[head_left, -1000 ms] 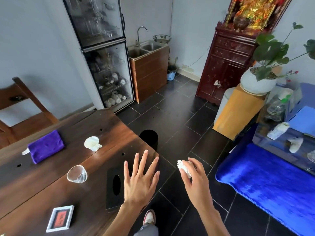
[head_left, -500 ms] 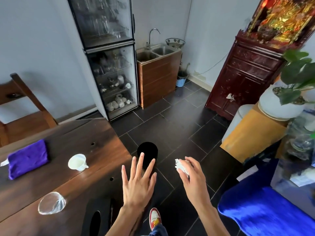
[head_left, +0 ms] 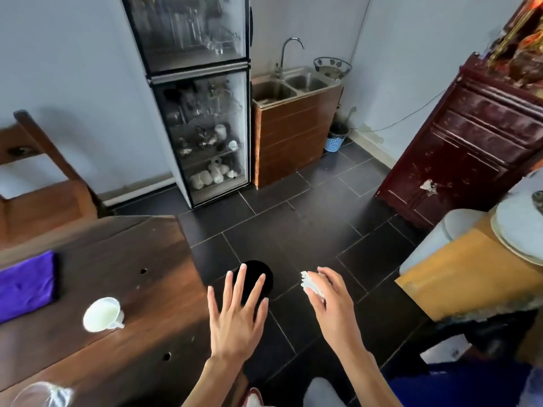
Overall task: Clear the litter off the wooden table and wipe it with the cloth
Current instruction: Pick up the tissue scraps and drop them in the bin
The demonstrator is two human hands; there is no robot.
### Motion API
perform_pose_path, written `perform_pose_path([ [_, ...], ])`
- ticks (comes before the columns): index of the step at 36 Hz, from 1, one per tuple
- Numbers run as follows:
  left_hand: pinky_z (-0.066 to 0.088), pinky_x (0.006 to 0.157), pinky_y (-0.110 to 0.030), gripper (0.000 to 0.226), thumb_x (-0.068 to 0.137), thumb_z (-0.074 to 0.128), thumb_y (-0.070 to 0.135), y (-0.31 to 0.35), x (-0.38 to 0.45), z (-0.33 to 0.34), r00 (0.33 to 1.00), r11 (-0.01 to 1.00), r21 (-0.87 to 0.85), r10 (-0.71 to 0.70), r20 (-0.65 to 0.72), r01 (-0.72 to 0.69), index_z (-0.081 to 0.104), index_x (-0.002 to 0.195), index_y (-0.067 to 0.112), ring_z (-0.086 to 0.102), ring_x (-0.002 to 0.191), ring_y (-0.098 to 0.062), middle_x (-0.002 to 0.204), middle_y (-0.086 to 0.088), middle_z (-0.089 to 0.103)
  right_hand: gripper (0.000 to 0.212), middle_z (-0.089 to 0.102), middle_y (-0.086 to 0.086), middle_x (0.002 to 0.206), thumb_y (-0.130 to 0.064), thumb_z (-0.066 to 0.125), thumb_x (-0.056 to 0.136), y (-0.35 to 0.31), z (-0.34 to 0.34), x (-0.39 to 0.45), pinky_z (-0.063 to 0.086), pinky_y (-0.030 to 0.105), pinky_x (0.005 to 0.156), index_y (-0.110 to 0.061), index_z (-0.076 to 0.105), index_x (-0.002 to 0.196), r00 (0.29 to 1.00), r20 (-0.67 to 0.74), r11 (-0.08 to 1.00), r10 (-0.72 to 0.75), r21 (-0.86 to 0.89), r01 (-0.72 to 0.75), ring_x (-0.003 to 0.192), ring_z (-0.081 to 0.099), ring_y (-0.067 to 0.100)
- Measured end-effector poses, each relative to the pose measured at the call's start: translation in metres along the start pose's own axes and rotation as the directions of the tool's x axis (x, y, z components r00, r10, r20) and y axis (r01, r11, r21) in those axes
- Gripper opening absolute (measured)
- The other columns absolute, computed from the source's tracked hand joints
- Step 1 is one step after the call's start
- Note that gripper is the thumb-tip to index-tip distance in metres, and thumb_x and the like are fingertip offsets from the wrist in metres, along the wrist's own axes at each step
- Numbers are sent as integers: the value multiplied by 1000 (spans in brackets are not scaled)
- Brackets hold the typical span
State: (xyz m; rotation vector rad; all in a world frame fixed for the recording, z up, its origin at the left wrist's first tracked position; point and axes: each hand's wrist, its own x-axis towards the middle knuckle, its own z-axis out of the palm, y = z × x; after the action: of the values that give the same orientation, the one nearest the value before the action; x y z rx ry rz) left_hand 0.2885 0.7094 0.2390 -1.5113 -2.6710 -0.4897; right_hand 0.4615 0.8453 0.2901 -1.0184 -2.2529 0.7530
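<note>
- My right hand (head_left: 332, 301) is out over the dark floor tiles, fingers curled tight around a crumpled white wad of litter (head_left: 312, 284) that pokes out past my fingertips.
- My left hand (head_left: 236, 314) is flat and empty, fingers spread wide, hovering just off the tabletop's (head_left: 117, 289) corner.
- Right beyond my left fingertips there's a round black bin (head_left: 258, 277) on the floor, partly hidden by that hand; the litter sits just to its right, above the tiles.
- On the tabletop: the purple cloth (head_left: 26, 284) lies folded at the left edge, untouched.
- Near it stands a small white cup (head_left: 101, 314), and a clear glass (head_left: 41, 395) shows at the bottom edge, blurred.
</note>
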Motion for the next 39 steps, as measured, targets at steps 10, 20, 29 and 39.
perform_pose_path([
  [10, 14, 122, -61, 54, 105, 29, 56, 19, 63, 37, 974, 973, 39, -227, 13, 227, 30, 158, 46, 17, 157, -25, 172, 4, 14, 33, 47, -7, 137, -7, 64, 98, 48, 20, 120, 33, -4, 93, -16, 67, 130, 959, 279, 998, -59, 46, 48, 120, 38, -26],
  [20, 12, 123, -59, 56, 105, 29, 56, 52, 120, 84, 849, 849, 98, -525, 53, 519, 19, 160, 47, 8, 159, -25, 173, 7, 1, 43, 51, 3, 143, -12, 63, 98, 93, 57, 226, 22, -7, 100, -10, 56, 141, 801, 589, 994, -107, 79, 75, 127, 44, 3],
  [29, 13, 123, -55, 56, 107, 17, 56, 33, 151, 158, 710, 716, 34, -697, 105, 698, 16, 161, 45, 9, 159, -23, 173, 6, 4, 49, 37, -17, 143, -21, 59, 101, 150, 144, 252, 21, -6, 100, -13, 48, 148, 609, 784, 992, -119, 66, 108, 128, 36, -9],
  [39, 10, 125, -54, 56, 106, 21, 55, -19, 142, 269, 685, 697, -10, -703, 190, 717, 16, 161, 45, 1, 160, -21, 173, 8, -2, 46, 42, -19, 141, -25, 61, 99, 222, 238, 233, 26, -5, 97, -16, 54, 144, 606, 795, 1000, -1, 6, -7, 123, 41, -9],
])
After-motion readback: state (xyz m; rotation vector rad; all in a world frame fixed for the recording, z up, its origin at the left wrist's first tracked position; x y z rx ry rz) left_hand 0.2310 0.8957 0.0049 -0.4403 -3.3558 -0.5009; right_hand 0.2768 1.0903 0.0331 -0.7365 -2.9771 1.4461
